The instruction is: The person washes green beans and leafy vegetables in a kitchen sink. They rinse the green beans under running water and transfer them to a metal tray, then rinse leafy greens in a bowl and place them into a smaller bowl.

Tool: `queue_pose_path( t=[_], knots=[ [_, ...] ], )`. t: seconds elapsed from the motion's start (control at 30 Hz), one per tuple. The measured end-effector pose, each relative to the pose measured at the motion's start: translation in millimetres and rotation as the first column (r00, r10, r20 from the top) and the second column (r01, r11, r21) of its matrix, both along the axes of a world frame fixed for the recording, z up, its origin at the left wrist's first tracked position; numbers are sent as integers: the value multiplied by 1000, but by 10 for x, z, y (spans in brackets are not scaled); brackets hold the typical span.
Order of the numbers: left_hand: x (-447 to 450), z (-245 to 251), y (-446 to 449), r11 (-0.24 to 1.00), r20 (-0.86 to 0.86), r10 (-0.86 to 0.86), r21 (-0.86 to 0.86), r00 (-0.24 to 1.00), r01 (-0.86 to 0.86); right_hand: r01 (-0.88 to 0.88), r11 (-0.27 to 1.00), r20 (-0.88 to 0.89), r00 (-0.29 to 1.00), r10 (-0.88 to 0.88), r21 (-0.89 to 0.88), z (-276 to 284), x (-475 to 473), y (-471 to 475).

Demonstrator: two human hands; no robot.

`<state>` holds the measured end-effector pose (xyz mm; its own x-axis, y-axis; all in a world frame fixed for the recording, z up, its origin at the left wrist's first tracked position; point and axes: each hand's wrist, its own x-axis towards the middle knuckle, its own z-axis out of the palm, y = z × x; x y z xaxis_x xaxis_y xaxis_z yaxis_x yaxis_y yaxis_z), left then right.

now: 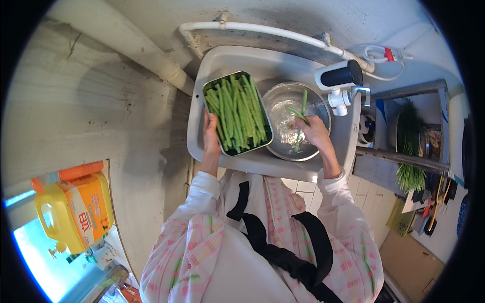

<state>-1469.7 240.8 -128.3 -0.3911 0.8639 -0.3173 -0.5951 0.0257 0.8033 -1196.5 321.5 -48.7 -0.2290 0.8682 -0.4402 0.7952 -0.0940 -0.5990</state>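
My left hand [210, 130] grips the left side of a rectangular metal tray [269, 133], which sits tilted over the left of the sink. Cut green bean pods [237, 111] fill it, lying mostly lengthwise. In my right hand [313, 130] are a few green bean pieces [304, 102], held over a round metal basin [278, 151]. Water [286, 110] stands in the basin, and a stream runs into it from the faucet [339, 101]. Tray and basin are side by side, very close together.
The white sink [206, 60] surrounds both vessels. A white pipe [273, 32] runs along the wall behind. To the right, a shelf rail [405, 159] carries long green leafy stalks [409, 147]. A yellow plastic jug [75, 212] stands at the lower left.
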Motion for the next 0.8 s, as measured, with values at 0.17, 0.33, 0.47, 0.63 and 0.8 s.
queue_pose_path(
  t=[0.17, 0.33, 0.47, 0.63, 0.8],
  knots=[
    [201, 35, 65, 998, 77, -14, 62, 997, 9, -213, 965, 21, 977, 213, 150, 434, -871, -63],
    [306, 227, -20, 999, 136, -24, 50, 990, 17, -263, 898, 82, 965, 250, 354, 573, -1109, -244],
    [375, 410, -182, 996, 82, 38, 71, 996, -44, -349, 804, -68, 900, 431, 482, 649, -908, -378],
    [665, 549, -570, 950, 189, 236, 164, 953, -267, -339, 727, -264, 773, 577, 597, 652, -764, -580],
    [1013, 703, -1217, 814, 263, 507, 165, 821, -556, -227, 758, -517, 611, 600, 612, 604, -739, -957]
  ],
)
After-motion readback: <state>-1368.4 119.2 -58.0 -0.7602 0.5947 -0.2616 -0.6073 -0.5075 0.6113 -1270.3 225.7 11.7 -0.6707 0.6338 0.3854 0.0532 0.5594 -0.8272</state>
